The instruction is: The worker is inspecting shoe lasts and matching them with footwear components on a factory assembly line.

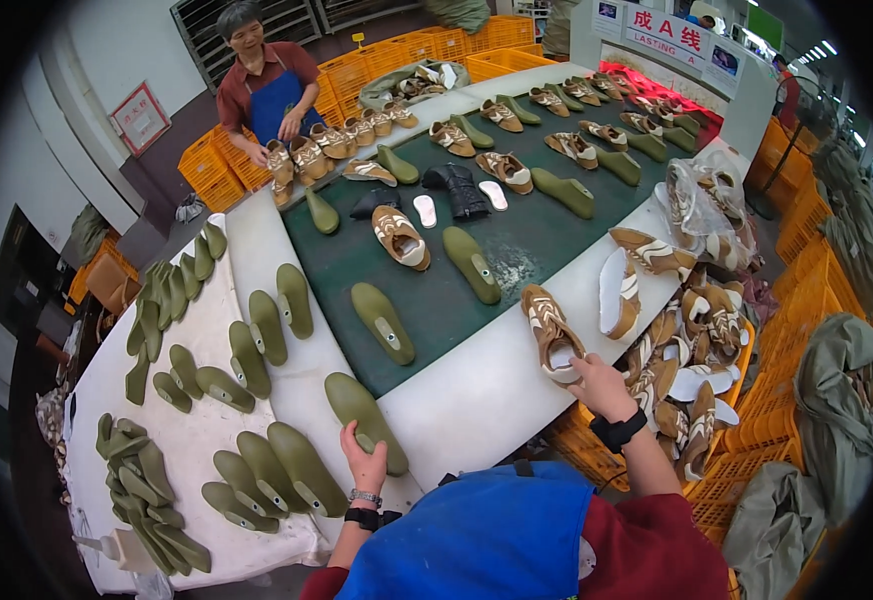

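My left hand (364, 466) is closed around the lower end of a green shoe last (360, 408) at the table's near edge. In my right hand (600, 388) is the heel end of a brown sneaker (549, 325) with cream stripes, its toe pointing away from me over the white ledge. On the dark green belt beyond lie two more lasts, one nearer (382, 318) and one farther (472, 262). Beside them sits another brown sneaker (401, 238). A pair of white insoles (425, 210) and black puffy pieces (457, 190) lie farther along.
Many green lasts (265, 325) stand or lie on the white table to the left. Right of me, an orange crate (752, 365) is heaped with brown sneakers (702, 330). A co-worker in a blue apron (287, 100) handles shoes at the far left, beside a row of sneakers (310, 160).
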The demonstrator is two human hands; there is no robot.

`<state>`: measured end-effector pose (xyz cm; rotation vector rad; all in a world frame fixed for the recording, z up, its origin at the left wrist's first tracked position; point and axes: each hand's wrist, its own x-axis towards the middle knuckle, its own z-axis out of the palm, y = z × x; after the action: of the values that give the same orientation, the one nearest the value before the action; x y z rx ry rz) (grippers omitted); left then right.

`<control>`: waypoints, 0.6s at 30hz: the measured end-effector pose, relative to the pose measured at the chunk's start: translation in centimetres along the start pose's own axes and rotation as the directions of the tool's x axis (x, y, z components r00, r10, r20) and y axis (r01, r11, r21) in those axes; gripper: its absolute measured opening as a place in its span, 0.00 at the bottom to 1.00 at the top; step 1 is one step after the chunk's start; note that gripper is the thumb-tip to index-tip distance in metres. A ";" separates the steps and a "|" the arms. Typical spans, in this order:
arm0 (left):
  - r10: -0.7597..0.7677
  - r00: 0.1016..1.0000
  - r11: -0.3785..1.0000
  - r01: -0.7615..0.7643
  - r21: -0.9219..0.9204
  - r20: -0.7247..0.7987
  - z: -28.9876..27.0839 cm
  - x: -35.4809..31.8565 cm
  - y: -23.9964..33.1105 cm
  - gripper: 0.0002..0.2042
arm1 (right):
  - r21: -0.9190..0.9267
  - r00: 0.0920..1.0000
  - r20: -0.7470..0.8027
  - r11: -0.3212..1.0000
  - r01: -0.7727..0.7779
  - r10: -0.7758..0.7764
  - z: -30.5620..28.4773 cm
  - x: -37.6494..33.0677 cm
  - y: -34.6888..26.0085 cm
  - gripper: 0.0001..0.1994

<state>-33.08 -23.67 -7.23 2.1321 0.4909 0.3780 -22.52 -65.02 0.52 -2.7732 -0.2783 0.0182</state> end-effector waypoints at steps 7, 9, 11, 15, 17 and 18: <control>0.040 0.999 0.999 -0.041 -0.008 -0.033 0.0 0.3 -0.3 0.29 | 0.064 0.982 -0.190 0.998 0.020 -0.007 1.9 1.0 0.6 0.23; 0.017 1.000 1.000 -0.018 -0.020 -0.014 0.1 0.6 0.2 0.29 | 0.032 0.991 -0.131 0.999 0.013 -0.009 2.1 1.7 0.2 0.21; -0.011 1.000 0.999 0.010 -0.048 -0.012 0.3 0.8 0.1 0.29 | 0.016 0.995 -0.097 1.000 0.003 -0.002 2.8 2.2 1.1 0.20; -0.017 0.999 1.000 0.017 0.018 0.031 -0.4 1.0 1.0 0.30 | 0.220 0.978 -0.170 0.963 0.158 -0.122 2.8 3.1 0.9 0.15; 0.096 0.995 0.964 -0.085 0.252 -0.029 -1.0 0.9 2.3 0.31 | 0.390 0.969 -0.206 0.896 0.211 -0.138 1.5 3.2 -1.1 0.14; 0.088 0.995 0.964 -0.075 0.255 -0.039 -1.2 1.2 4.1 0.31 | 0.392 0.968 -0.201 0.893 0.220 -0.150 0.8 3.1 -2.1 0.14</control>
<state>-31.74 -24.38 -3.09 2.4014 0.5033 0.4357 -19.91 -62.21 0.52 -2.3011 -0.4399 -0.1811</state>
